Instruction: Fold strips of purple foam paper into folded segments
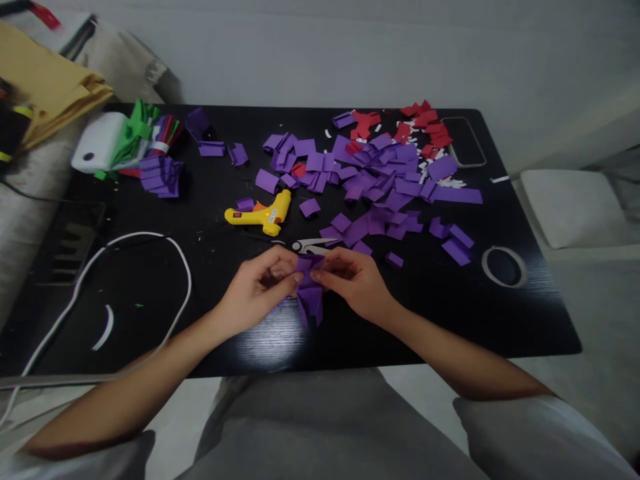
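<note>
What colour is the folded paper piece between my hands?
The folded paper piece is purple, seen best in the head view.

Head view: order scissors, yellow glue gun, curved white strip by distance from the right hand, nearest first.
1. Scissors: just beyond the right hand, slightly left
2. Yellow glue gun: farther left and beyond
3. Curved white strip: far left

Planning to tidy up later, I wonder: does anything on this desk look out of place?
Yes: a curved white strip lies inside the loop of the white cable at the left, well apart from the white scraps toward the far right, so it looks stray.
</note>
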Demonstrator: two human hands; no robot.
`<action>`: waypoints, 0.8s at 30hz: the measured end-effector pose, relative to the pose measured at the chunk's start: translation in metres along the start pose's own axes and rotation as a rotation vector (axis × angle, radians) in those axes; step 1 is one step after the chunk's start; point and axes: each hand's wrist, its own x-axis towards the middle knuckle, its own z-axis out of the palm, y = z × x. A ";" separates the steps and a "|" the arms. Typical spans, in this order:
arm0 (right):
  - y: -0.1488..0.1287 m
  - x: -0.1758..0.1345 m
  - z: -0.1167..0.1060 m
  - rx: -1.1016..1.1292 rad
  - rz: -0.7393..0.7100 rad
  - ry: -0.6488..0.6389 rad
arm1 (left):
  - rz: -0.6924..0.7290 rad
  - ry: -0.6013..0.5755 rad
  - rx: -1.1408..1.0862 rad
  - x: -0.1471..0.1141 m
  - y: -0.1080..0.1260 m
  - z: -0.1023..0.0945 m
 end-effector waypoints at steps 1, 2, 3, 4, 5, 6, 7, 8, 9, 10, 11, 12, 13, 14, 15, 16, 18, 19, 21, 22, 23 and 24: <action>0.000 0.000 0.000 -0.002 -0.004 0.005 | -0.004 0.004 -0.007 0.000 0.000 0.001; 0.001 0.000 0.000 -0.003 -0.007 0.005 | -0.010 0.011 -0.020 0.000 0.001 0.001; 0.001 0.000 0.000 -0.001 -0.011 0.004 | -0.018 0.019 -0.034 0.000 0.001 0.002; 0.001 0.000 0.000 0.002 -0.013 -0.003 | -0.027 0.026 -0.045 0.000 0.001 0.002; 0.000 -0.001 0.000 0.007 -0.014 -0.015 | -0.034 0.035 -0.052 0.000 0.002 0.003; 0.000 -0.001 -0.001 0.017 -0.015 -0.031 | -0.043 0.044 -0.055 0.001 0.002 0.003; -0.001 -0.002 -0.001 0.029 -0.017 -0.052 | -0.050 0.054 -0.057 0.001 0.002 0.003; -0.001 -0.002 -0.002 0.043 -0.022 -0.075 | -0.055 0.068 -0.060 0.002 0.003 0.003; -0.001 -0.003 -0.002 0.057 -0.030 -0.099 | -0.058 0.083 -0.065 0.002 0.003 0.003; -0.001 -0.003 -0.002 0.067 -0.037 -0.121 | -0.061 0.098 -0.069 0.002 0.003 0.003; -0.001 -0.003 -0.002 0.072 -0.044 -0.135 | -0.060 0.107 -0.073 0.003 0.004 0.003; 0.000 -0.002 -0.002 0.071 -0.050 -0.139 | -0.057 0.108 -0.074 0.003 0.004 0.003; 0.001 -0.002 -0.002 0.065 -0.054 -0.134 | -0.052 0.102 -0.072 0.003 0.004 0.003; 0.002 -0.001 -0.002 0.061 -0.053 -0.124 | -0.046 0.091 -0.068 0.003 0.004 0.003; 0.003 0.000 -0.002 0.057 -0.050 -0.111 | -0.038 0.077 -0.065 0.003 0.004 0.003; 0.004 0.001 -0.002 0.054 -0.046 -0.100 | -0.030 0.064 -0.063 0.003 0.004 0.002; 0.005 0.002 -0.002 0.048 -0.036 -0.084 | -0.018 0.037 -0.058 0.002 0.003 0.001; 0.005 0.002 -0.002 0.046 -0.034 -0.072 | -0.014 0.020 -0.052 0.002 0.003 0.000; 0.005 0.002 -0.002 0.042 -0.033 -0.040 | -0.002 -0.012 -0.029 0.000 0.002 -0.001; 0.005 0.002 -0.002 0.041 -0.030 -0.027 | 0.004 -0.019 -0.014 0.000 0.002 -0.002; 0.005 0.002 -0.002 0.042 -0.028 -0.017 | 0.010 -0.017 -0.001 -0.001 0.002 -0.002; 0.005 0.002 -0.002 0.044 -0.028 -0.014 | 0.014 -0.011 0.005 -0.001 0.002 -0.003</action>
